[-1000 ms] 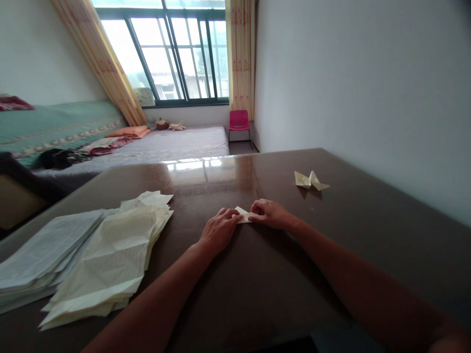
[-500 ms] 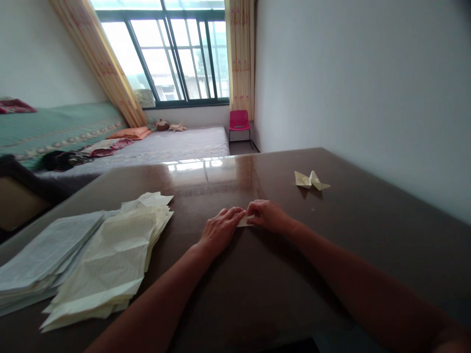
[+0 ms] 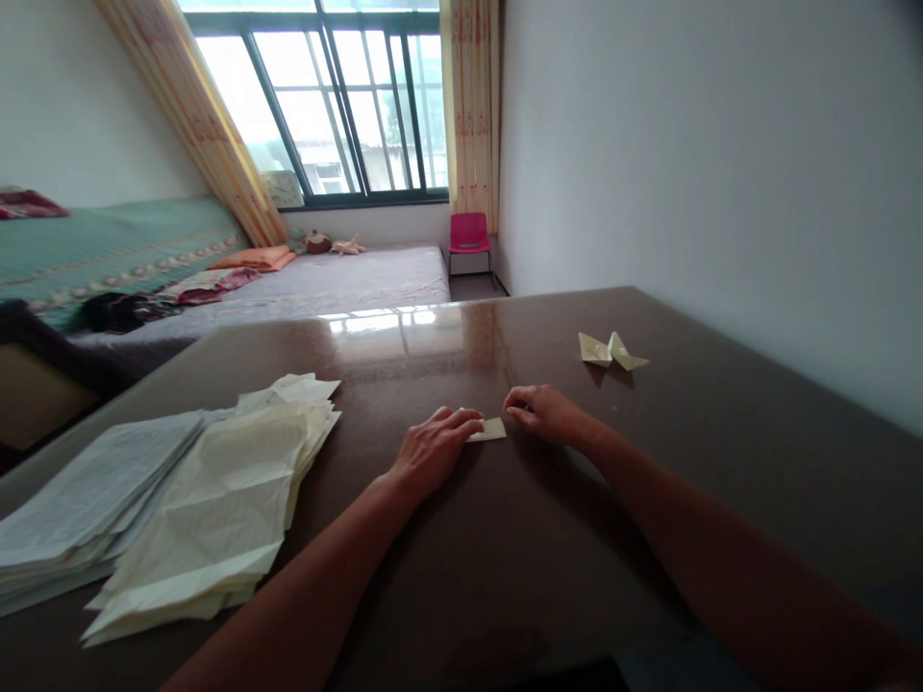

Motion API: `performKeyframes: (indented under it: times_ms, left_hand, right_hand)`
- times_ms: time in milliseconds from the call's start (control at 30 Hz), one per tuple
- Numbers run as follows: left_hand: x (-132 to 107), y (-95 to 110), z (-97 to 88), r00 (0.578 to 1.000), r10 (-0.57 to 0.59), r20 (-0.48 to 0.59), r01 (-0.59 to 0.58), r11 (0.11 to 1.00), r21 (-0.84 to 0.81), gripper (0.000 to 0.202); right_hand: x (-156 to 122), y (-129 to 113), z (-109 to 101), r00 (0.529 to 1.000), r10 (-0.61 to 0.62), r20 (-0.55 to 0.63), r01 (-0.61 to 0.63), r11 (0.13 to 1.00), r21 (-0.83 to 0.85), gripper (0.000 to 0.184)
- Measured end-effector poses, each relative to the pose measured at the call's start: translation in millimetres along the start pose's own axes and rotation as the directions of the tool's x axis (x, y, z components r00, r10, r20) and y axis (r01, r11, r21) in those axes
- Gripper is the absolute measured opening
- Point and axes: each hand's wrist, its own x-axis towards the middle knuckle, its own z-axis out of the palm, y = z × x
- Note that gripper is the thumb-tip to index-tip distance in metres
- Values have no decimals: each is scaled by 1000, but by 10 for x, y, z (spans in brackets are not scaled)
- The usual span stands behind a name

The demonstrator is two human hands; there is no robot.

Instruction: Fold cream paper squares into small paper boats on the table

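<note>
Head view: small cream folded-paper rectangle [image 3: 493, 430] on glossy brown surface [image 3: 461, 557], partly under fingers of left hand [image 3: 436, 442]. Fingers of right hand [image 3: 542, 411] curl just beside it; cannot tell whether either hand pinches.

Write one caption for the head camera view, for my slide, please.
Left hand rests on a small folded paper, right hand close beside; paper stacks and a folded figure share the table.

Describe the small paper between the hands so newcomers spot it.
Find the brown table, then the left hand near its middle. The small pale paper pokes out from beneath it. Unlike the large stacked sheets and peaked paper shape, it lies flat under a hand.
</note>
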Motion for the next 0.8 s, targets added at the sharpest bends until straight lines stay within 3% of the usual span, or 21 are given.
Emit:
performKeyframes:
  times_ms: [133, 300, 433, 600, 700, 800]
  left_hand:
    - [12, 6, 46, 999, -34, 12, 34, 999, 4, 47]
    - [16, 1, 67, 1000, 8, 19, -8, 1000, 19, 52]
    - [20, 15, 43, 1000, 1, 18, -1, 1000, 4, 47]
    - [20, 38, -12, 999, 9, 34, -8, 1000, -29, 27]
    - [14, 28, -27, 1000, 27, 16, -26, 999, -44, 26]
    - [11, 7, -16, 999, 38, -12, -38, 997, -66, 27]
  right_hand:
    - [31, 26, 97, 999, -24, 28, 25, 999, -28, 12]
    - [29, 8, 138, 997, -39, 68, 38, 999, 18, 13]
    - [26, -26, 133, 995, -12, 101, 9, 999, 35, 16]
    - [16, -92, 148, 996, 35, 84, -33, 999, -29, 17]
    - [-14, -132, 136, 999, -9, 46, 13, 996, -85, 14]
    - [-56, -149, 78, 991, -97, 94, 104, 992, -68, 15]
